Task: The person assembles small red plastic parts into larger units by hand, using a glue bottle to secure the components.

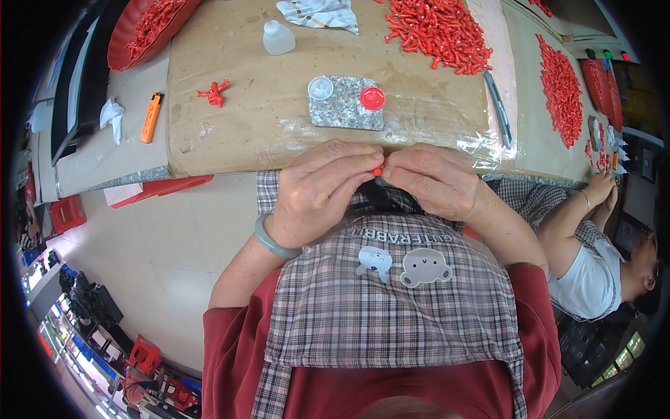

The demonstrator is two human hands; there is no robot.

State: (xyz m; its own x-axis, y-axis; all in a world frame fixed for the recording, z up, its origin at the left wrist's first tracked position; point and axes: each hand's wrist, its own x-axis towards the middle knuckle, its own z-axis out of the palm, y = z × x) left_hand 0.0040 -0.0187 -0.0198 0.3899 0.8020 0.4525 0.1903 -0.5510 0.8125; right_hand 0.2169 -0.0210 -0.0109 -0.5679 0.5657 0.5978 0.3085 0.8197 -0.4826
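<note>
Plaid apron (398,328) with two cartoon animal patches fills the lower middle, over a maroon shirt (241,342). Past the hands, a speckled stone block (342,117) carries a whitish round cup (321,88) and a red one (372,98). Farther off stand a translucent squeeze bottle (278,40) and, beside it, a crumpled cloth (328,14); rightward spreads a heap of red figurines (443,35), with a utility knife (498,108) lying nearer. On the left are an orange lighter (151,119), a single red figurine (213,93) and a filled red tray (125,61). Another person (586,279) sits at far right.

Left hand (322,183) and right hand (438,181) are together, fingertips pinched on a small red piece (378,170) at the table's near edge. It looks bright and rounded; fingers hide most of it.

Brown cardboard (244,133) stretches from the block to the lone figurine; tiled floor (178,244) shows beyond the edge, left of the forearm.
</note>
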